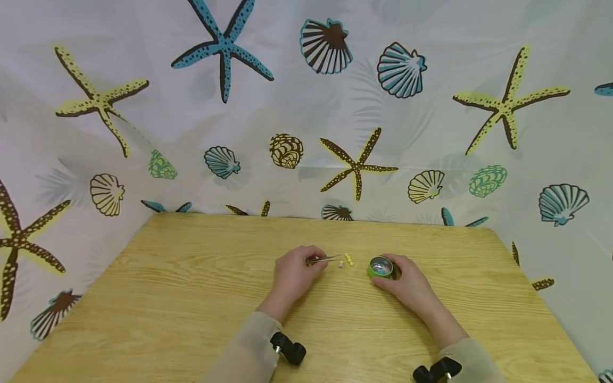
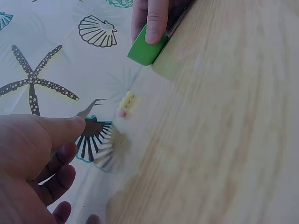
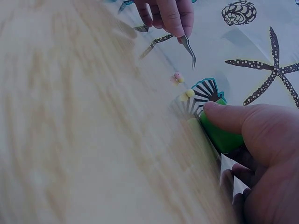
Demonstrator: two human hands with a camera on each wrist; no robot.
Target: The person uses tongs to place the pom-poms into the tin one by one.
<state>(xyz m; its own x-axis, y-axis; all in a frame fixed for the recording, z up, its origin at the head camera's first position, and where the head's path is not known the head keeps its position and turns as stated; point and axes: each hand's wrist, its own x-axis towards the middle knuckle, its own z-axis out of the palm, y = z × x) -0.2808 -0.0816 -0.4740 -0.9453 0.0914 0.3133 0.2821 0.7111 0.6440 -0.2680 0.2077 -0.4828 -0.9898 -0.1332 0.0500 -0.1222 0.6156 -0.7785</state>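
My left hand (image 1: 296,274) pinches a pair of fine bent-tip tweezers (image 1: 325,259), whose tips point right. Between them in the left wrist view and the green tin lies a small group of yellow beads (image 1: 349,260), with a pink bead (image 1: 341,264) beside them on the table. In my right hand (image 1: 407,279) is a small round green tin (image 1: 381,267), gripped between thumb and fingers and standing on the tabletop. Its top is open, and small pale blue and pink pieces show at the bottom. The tweezers' tips (image 2: 100,101) appear apart from each other, with nothing between them.
A wood-grain table (image 1: 191,298) reaches back to a white cloth (image 1: 268,106) printed with starfish and shells, which also runs along both sides. Black camera mounts (image 1: 289,349) sit on both wrists over beige sleeves (image 1: 249,346).
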